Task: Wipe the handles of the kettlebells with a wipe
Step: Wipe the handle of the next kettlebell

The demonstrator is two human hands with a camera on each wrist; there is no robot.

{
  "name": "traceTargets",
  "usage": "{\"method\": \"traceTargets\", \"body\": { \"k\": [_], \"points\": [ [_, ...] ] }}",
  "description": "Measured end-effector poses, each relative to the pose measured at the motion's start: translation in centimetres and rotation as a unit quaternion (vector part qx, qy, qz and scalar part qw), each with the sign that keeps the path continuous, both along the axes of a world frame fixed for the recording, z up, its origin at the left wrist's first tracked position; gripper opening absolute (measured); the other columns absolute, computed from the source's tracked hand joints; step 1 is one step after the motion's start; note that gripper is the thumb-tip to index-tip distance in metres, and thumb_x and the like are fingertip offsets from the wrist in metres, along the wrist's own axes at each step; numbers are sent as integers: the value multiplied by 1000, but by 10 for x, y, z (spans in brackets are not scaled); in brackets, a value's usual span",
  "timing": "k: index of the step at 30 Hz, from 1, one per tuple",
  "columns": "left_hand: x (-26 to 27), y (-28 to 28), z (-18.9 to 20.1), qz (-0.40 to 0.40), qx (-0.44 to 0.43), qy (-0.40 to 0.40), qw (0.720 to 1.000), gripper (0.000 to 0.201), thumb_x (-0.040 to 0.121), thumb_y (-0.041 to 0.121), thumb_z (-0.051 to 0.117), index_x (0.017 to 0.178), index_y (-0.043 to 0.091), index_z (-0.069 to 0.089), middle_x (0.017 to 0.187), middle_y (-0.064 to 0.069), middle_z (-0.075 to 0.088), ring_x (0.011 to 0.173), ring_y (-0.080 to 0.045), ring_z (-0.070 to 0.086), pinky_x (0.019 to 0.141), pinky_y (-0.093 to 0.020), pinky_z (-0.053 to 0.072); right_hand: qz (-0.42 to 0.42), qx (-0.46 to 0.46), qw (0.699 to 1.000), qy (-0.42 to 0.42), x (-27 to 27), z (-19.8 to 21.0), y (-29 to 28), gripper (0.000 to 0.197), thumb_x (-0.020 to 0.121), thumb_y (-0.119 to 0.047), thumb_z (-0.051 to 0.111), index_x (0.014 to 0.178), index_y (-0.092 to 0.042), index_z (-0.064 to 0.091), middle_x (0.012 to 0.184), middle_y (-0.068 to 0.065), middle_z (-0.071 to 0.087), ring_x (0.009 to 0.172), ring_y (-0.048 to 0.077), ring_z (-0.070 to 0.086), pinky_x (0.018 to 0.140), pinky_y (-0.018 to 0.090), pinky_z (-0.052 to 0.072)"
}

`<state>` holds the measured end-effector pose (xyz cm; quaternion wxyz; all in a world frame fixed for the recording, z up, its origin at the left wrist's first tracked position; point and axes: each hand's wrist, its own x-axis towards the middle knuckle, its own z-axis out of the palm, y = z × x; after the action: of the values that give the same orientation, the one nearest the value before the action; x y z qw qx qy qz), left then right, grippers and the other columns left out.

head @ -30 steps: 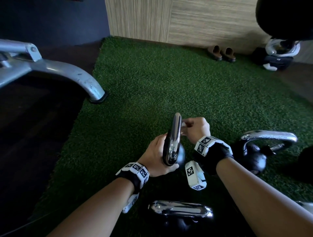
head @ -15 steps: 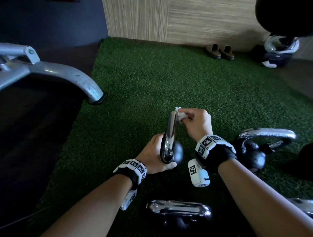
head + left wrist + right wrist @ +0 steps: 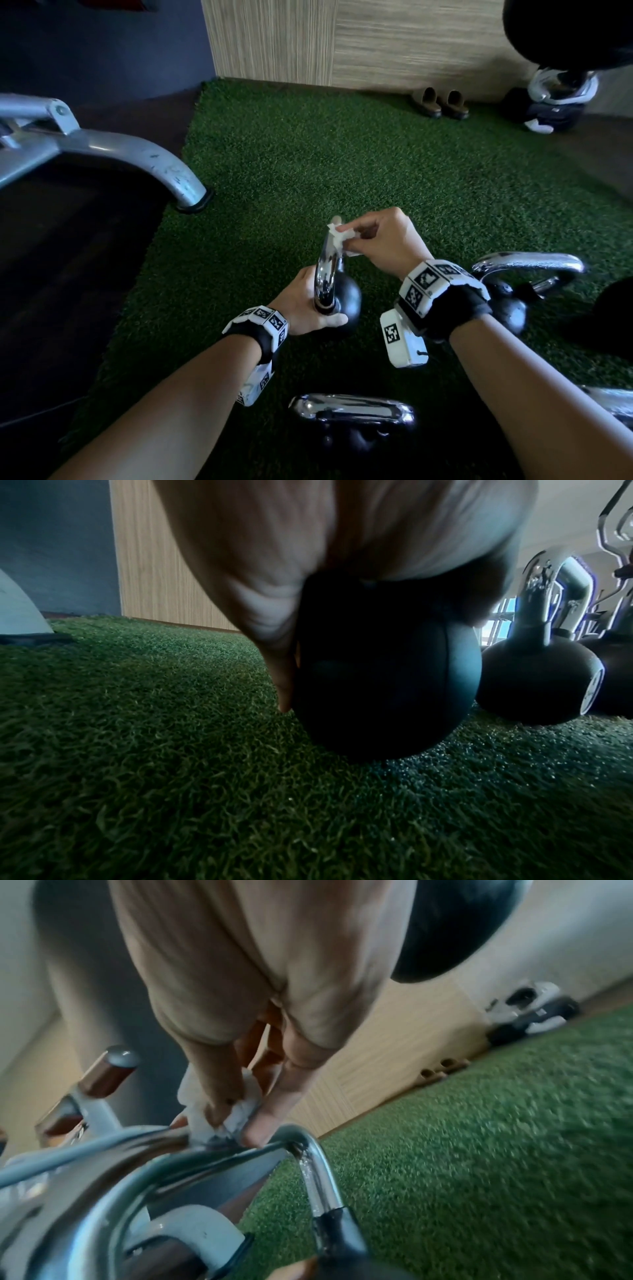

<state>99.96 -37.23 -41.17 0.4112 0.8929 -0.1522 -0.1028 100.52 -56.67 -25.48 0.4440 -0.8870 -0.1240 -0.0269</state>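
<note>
I had my left hand [image 3: 305, 308] gripping the kettlebell [image 3: 342, 301] on the turf, my right hand [image 3: 383, 243] pinching the wipe [image 3: 342, 236] atop its handle [image 3: 327, 270]; other kettlebells seemingly remained.

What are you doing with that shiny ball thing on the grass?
A person is cleaning a kettlebell that stands on the green turf. The left hand grips its base where the chrome handle meets the black ball, and the right hand pinches a white wipe against the handle's top. Two more kettlebells wait nearby.
</note>
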Motion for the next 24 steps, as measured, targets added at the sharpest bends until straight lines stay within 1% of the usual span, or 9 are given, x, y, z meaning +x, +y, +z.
{"method": "traceTargets", "body": {
  "k": [2, 3, 9, 12, 14, 17, 20, 23, 24],
  "points": [
    [3, 0, -3, 1, -9, -1, 1000, 123, 56, 70, 86, 154, 39, 19, 156, 8, 38, 143, -10, 42, 122, -43, 36, 11, 44, 998, 47, -1, 0, -1, 22, 76, -8, 88, 93, -19, 82, 88, 3, 80, 83, 21, 78, 79, 42, 65],
    [4, 0, -5, -2, -14, -4, 1000, 124, 55, 72, 86, 155, 41, 18, 157, 9, 37, 144, -10, 41, 122, -44, 36, 26, 61, 995, 69, -4, -1, -2, 22, 75, -6, 88, 92, -18, 82, 88, 5, 80, 84, 24, 79, 81, 44, 65],
    [11, 0, -13, -12, -12, -12, 1000, 127, 54, 78, 85, 157, 43, 19, 159, 12, 33, 147, -8, 38, 121, -44, 36, 55, 83, 987, 122, -19, -1, -4, 23, 68, -7, 92, 86, -15, 81, 89, 13, 80, 89, 34, 77, 86, 52, 62],
    [15, -1, -10, -13, 11, -5, 1000, 120, 54, 77, 82, 155, 39, 29, 156, 9, 40, 145, -11, 41, 120, -45, 38, 48, 84, 989, 115, -21, -9, -5, 23, 66, -7, 94, 84, -14, 81, 88, 14, 79, 91, 36, 77, 86, 56, 61],
    [17, -1, -9, -34, 27, -7, 999, 111, 56, 82, 78, 151, 43, 37, 151, 11, 47, 141, -12, 46, 117, -45, 41, 72, 63, 987, 132, -28, -17, 0, 22, 66, -3, 93, 81, -12, 81, 86, 13, 79, 89, 33, 77, 87, 57, 60],
    [16, 0, -9, -29, 16, -3, 999, 100, 59, 72, 84, 145, 47, 40, 141, 12, 54, 134, -11, 51, 114, -45, 44, 84, 11, 987, 137, -26, -22, 2, 20, 67, 2, 90, 80, -10, 80, 83, 8, 80, 83, 27, 77, 87, 52, 61],
    [14, 2, -12, -18, -3, -15, 1000, 108, 58, 70, 87, 148, 46, 33, 142, 11, 54, 137, -13, 49, 114, -46, 44, 100, -3, 985, 138, -18, -22, 2, 22, 66, 5, 88, 77, -14, 81, 81, 6, 80, 80, 24, 77, 83, 42, 63],
    [13, 2, -7, -23, -5, -16, 1000, 104, 61, 62, 89, 147, 44, 33, 138, 10, 57, 134, -14, 53, 112, -46, 46, 113, -72, 983, 126, -19, -29, 7, 31, 64, 3, 88, 78, -23, 82, 72, -6, 76, 66, -3, 67, 68, 17, 55],
    [14, 2, -7, -30, -1, -17, 999, 103, 62, 62, 88, 147, 45, 33, 138, 10, 57, 133, -14, 53, 111, -46, 46, 114, -81, 982, 126, -21, -30, 7, 32, 64, 5, 87, 80, -22, 82, 72, -8, 75, 63, -7, 65, 66, 11, 52]
  ]
}}
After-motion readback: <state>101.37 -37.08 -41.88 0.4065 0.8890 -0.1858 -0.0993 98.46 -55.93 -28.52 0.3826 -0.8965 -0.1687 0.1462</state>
